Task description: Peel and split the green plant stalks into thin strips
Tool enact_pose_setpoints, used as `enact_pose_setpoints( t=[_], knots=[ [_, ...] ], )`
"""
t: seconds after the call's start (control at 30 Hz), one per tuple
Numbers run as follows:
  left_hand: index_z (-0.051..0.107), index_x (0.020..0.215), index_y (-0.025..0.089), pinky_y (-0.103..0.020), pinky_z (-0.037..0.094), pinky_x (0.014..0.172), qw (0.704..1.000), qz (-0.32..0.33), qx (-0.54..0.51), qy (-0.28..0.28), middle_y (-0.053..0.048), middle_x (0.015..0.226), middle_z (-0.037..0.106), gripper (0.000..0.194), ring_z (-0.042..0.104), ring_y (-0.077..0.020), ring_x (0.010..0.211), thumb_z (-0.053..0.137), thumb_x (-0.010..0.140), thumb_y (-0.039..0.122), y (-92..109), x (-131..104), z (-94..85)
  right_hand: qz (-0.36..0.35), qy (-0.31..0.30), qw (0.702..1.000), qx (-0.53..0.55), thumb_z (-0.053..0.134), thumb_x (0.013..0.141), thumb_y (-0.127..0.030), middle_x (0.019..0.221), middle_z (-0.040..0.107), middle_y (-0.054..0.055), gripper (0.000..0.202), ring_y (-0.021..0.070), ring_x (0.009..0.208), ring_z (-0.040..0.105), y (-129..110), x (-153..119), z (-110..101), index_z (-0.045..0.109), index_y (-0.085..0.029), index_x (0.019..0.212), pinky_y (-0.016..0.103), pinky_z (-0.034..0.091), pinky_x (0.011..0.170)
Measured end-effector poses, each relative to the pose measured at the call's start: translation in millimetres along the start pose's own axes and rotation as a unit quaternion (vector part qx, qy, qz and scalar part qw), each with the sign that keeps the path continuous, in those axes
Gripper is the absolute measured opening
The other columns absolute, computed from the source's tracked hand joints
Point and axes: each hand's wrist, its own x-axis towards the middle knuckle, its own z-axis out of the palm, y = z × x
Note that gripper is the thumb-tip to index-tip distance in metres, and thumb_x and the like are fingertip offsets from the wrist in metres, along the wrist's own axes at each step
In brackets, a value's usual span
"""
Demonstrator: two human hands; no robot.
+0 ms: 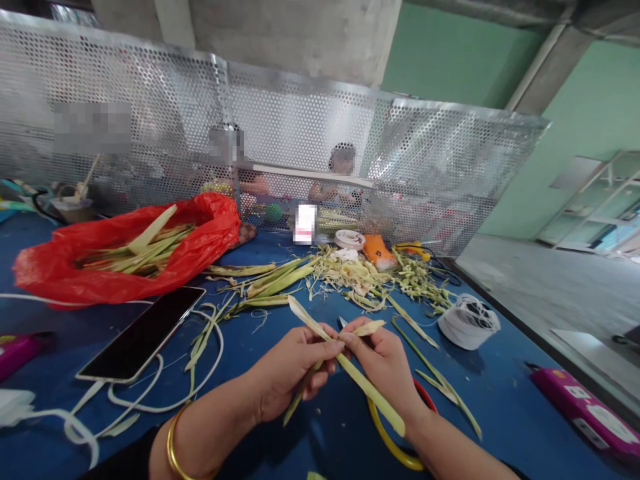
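Both my hands meet over the blue table, pinching pale green corn husk strips [367, 387] that cross at my fingertips. My left hand [313, 360] is closed on the crossing, and a darker strip end hangs below its fingers. Close against it, my right hand [377, 357] is closed too, with a short husk end [369, 328] sticking out above it. One long strip runs from upper left down across the right palm. Under the right wrist lie scissors with yellow and red handles [393, 440], partly hidden; the metal tip shows between my hands.
A red plastic bag [120, 288] of husks lies at left, near a phone [143, 337] with a white cable. Husk scraps [280, 279], an orange packet [379, 252] and white cord roll [469, 322] lie beyond my hands. A perforated metal screen [300, 113] stands behind; two people sit beyond it.
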Motion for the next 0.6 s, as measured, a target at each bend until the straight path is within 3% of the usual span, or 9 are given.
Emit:
enact_pose_setpoints(
  t=[0.13,0.43,0.6],
  knots=[
    [0.056,0.074,0.016,-0.018,0.008,0.035,1.0,0.0,0.009,0.009,0.007,0.054,0.043,0.012,0.019,-0.0006,0.036,0.06,0.075,0.027,3.0,-0.5,2.4,0.004,-0.018,0.999,0.026,0.066,0.077,-0.032,0.06,0.058,-0.001,0.019,0.0127,0.055,0.056,-1.9,0.1,-0.4,0.062,-0.016,0.068,0.023,0.044,0.055],
    [0.054,0.07,0.018,-0.02,0.01,0.038,0.999,-0.001,0.027,0.023,0.008,0.049,0.043,0.007,0.02,-0.0029,0.036,0.056,0.065,0.022,7.8,-3.2,5.0,-0.012,0.004,1.0,0.017,0.063,0.078,-0.029,0.057,0.058,-0.001,0.018,0.0133,0.054,0.055,-2.1,-4.2,3.5,0.061,-0.018,0.064,0.024,0.044,0.055],
    [0.062,0.074,0.015,-0.022,0.01,0.04,0.998,0.0,0.035,0.046,0.005,0.054,0.049,0.018,0.025,-0.0035,0.038,0.063,0.068,0.032,7.9,-2.0,1.9,0.032,-0.01,0.998,0.058,0.069,0.073,-0.037,0.062,0.063,0.0,0.02,0.0147,0.059,0.058,-6.8,3.2,-7.8,0.065,-0.017,0.074,0.026,0.046,0.059]
  ],
)
